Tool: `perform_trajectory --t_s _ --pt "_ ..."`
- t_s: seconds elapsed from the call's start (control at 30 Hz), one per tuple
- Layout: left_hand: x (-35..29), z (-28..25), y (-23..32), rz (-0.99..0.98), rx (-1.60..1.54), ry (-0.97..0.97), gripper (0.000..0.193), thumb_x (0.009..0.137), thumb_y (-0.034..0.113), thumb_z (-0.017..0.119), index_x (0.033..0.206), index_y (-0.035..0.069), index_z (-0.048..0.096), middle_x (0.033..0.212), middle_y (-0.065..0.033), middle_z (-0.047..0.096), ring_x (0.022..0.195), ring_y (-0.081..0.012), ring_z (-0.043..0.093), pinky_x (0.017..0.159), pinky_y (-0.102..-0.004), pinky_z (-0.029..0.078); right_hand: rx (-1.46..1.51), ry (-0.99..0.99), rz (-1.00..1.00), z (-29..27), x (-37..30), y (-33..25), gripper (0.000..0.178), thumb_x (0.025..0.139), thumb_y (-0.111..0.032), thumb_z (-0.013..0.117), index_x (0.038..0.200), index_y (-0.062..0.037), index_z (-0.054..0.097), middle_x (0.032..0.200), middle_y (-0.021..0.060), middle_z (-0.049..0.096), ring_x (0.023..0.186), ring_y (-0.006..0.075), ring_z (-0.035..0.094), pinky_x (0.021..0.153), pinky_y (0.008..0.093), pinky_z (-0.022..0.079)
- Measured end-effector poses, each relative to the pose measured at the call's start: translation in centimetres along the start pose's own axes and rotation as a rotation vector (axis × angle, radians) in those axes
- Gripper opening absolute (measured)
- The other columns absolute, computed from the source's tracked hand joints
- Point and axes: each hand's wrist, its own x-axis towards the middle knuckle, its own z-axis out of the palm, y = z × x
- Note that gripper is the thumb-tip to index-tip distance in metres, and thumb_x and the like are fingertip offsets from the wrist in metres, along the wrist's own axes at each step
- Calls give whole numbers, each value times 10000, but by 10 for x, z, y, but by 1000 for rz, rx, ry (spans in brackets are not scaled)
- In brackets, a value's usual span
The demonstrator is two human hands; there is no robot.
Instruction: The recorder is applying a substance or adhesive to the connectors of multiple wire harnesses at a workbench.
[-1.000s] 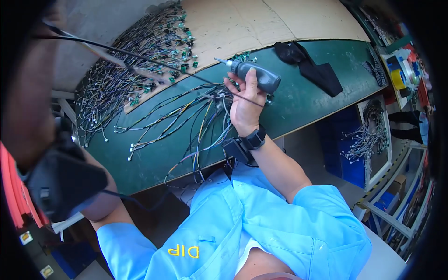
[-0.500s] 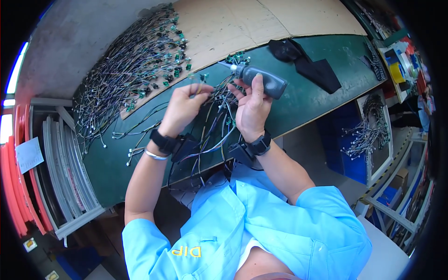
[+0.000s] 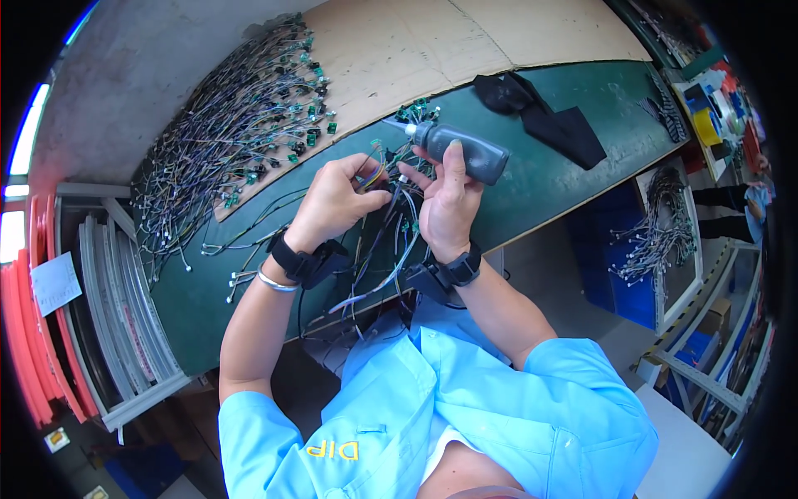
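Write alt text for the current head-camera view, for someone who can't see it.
A person's right hand holds a dark grey nozzle bottle above a green table while the left hand grips thin coloured wires. A large heap of wires with small green parts lies to the left, partly on a tan board; black cloth lies to the right.

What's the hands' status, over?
Right hand: holding dark grey plastic bottle. Left hand: pinching thin multicoloured wires. More loose wires cluttering the green tabletop beneath.
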Motion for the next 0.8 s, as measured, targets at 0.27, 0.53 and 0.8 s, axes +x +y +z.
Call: perform_trajectory --t_s 0.27,0.53,0.8 --pt "5 8 -6 206 76 305 170 655 10 670 819 41 638 739 -42 558 529 -79 433 500 -239 367 -19 24 -7 0 -4 -3 273 910 -236 526 1112 -60 476 1028 98 561 922 197 582 685 383 568" --pt "6 21 -5 298 -26 423 171 668 -6 650 833 32 631 787 -38 575 507 -55 422 471 -212 350 41 -17 -35 -3 -2 -6 319 909 -226 528 1178 -81 437 1062 94 547 943 199 578 672 369 571" --pt "5 9 -10 57 -150 119 173 714 -10 640 885 9 620 740 2 581 566 -11 449 498 -186 370 -83 -28 3 -6 -3 -14 404 899 -226 547 1243 -88 387 1065 91 548 906 185 594 611 321 572"
